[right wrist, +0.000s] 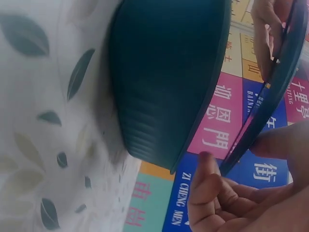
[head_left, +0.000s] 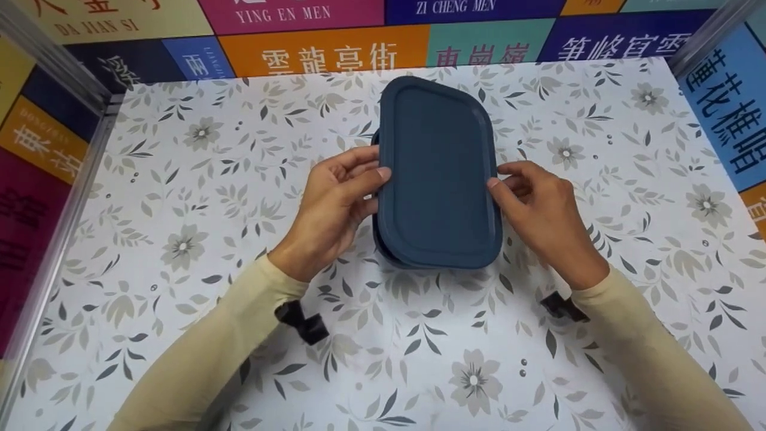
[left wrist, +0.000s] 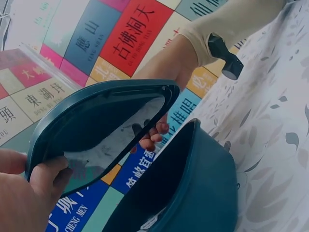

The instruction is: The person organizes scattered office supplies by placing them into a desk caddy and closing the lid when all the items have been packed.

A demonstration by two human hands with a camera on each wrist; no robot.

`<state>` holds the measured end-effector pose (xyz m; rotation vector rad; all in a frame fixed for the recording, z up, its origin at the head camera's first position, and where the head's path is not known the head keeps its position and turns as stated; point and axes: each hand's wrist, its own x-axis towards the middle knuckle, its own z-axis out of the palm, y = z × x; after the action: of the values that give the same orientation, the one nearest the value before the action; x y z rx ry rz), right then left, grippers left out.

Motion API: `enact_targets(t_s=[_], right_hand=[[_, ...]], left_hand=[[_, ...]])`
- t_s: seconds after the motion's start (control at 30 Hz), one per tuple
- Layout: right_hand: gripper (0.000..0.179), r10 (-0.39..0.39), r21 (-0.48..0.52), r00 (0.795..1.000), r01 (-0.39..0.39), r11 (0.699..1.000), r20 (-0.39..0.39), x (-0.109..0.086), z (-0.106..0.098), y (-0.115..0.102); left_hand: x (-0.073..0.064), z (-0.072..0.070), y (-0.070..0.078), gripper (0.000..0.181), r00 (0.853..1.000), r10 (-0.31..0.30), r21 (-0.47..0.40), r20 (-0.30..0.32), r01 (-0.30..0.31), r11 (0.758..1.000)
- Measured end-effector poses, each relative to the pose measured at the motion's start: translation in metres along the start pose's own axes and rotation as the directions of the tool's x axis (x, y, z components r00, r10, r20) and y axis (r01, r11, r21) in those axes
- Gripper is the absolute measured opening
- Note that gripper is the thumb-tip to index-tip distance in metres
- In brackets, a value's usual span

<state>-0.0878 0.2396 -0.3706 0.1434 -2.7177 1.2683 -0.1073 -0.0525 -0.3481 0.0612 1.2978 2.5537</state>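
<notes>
A dark blue lid (head_left: 440, 173), rectangular with rounded corners, is held above a deep box (left wrist: 207, 179) of the same colour. The left hand (head_left: 335, 200) pinches one long edge of the lid, thumb on top and fingers beneath. On the opposite edge, the right hand (head_left: 538, 200) pinches it between thumb and fingers. Both wrist views show a gap between the lid and the rim of the box (right wrist: 164, 82), which stands on the table. Part of a small pale item (left wrist: 149, 222) shows inside the box; its kind is unclear. From the head, the lid hides most of the box.
A white tablecloth (head_left: 185, 299) with grey flowers and leaves covers the table. Colourful panels (head_left: 323, 51) with printed characters rise behind and at both sides. Metal-looking frame edges (head_left: 78, 179) run along the left. Small black devices (head_left: 302, 323) sit at both wrists.
</notes>
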Motion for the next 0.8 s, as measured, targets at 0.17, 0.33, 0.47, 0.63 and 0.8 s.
enact_targets(t_s=[0.17,0.33,0.47,0.63,0.8], right_hand=[[0.027,0.006,0.039,1.0,-0.006,0.999,-0.011,0.002,0.001,-0.002],[0.024,-0.001,0.001,0.999,0.001,1.0,-0.034,0.004,0.003,-0.003],[0.023,-0.019,-0.032,0.999,0.018,0.999,-0.046,0.006,0.005,-0.003],[0.02,-0.047,-0.055,0.998,0.044,0.997,-0.05,0.009,0.008,-0.002],[0.018,-0.074,-0.084,0.997,0.071,0.994,-0.029,0.012,0.012,-0.001]], left_hand=[[0.0,-0.004,-0.001,0.043,1.0,0.008,0.091,-0.022,-0.006,0.996],[-0.001,-0.009,-0.002,0.047,0.998,0.052,0.399,-0.025,-0.038,0.916],[-0.002,-0.013,-0.003,0.046,0.991,0.125,0.704,0.037,-0.115,0.701],[-0.004,-0.018,-0.007,0.038,0.977,0.187,0.914,0.102,-0.166,0.369],[-0.006,-0.02,-0.013,0.033,0.967,0.213,0.953,0.138,-0.188,0.239]])
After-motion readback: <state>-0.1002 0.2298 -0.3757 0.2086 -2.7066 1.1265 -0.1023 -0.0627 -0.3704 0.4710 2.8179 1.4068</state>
